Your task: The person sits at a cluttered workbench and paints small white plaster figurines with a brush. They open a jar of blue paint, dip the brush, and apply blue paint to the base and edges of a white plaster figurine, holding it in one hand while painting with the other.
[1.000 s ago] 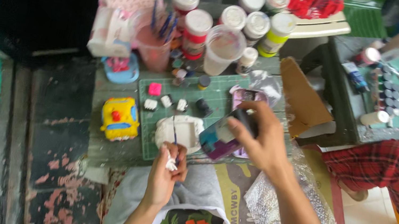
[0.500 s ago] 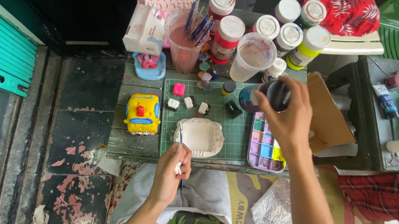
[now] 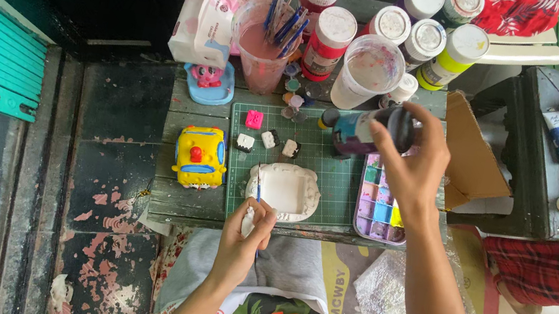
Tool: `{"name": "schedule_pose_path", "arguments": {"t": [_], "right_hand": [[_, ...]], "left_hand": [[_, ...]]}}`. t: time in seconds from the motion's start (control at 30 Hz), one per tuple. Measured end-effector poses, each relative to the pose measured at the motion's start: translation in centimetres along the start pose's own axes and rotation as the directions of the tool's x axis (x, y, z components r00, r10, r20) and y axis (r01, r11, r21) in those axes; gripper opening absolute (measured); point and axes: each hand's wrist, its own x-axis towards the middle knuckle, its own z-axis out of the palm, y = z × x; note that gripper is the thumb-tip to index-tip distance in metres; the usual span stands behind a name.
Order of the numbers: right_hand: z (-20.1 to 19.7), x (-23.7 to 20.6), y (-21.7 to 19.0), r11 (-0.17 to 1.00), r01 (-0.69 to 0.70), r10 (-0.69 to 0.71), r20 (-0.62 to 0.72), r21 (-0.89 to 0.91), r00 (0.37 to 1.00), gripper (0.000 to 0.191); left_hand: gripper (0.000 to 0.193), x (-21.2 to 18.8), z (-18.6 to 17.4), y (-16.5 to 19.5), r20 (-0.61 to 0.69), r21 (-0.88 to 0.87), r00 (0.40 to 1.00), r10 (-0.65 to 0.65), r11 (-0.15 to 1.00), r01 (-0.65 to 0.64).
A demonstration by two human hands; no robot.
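Head view: my right hand [image 3: 411, 164] grips a tilted paint bottle [image 3: 367, 130] above the palette [image 3: 380, 212]; my left hand [image 3: 245, 238] holds a brush [image 3: 258, 190]; the white plaster piece [image 3: 285, 192] just ahead looks unpainted.

Two bare forearms at the lower centre of the frame, left hand [image 3: 245, 238], right hand [image 3: 411, 164], white sleeve edge at lower right, dark printed shirt with orange graphic, grey shorts.

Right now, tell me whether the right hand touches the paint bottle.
Touching. The head view shows the right hand wrapped around the dark paint bottle, fingers on its body.
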Motion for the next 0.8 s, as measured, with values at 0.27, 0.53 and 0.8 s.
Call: {"name": "schedule_pose_path", "arguments": {"t": [0.27,0.53,0.8], "right_hand": [[0.6,-0.6,0.8,0.904,0.325,-0.365,-0.106,-0.278,0.925,0.054],[-0.3,-0.7,2.0,0.998,0.062,-0.060,-0.077,0.025,0.995,0.051],[0.4,-1.6,1.5,0.929,0.297,-0.307,-0.015,-0.222,0.952,0.059]], "left_hand": [[0.031,-0.3,0.0,1.0,-0.019,0.020,1.000,0.017,1.000,-0.016],[0.031,-0.4,0.3,1.1,-0.021,0.029,0.999,0.026,0.999,-0.025],[0.030,-0.6,0.3,0.6,-0.008,0.033,0.999,0.047,0.998,-0.046]]}}
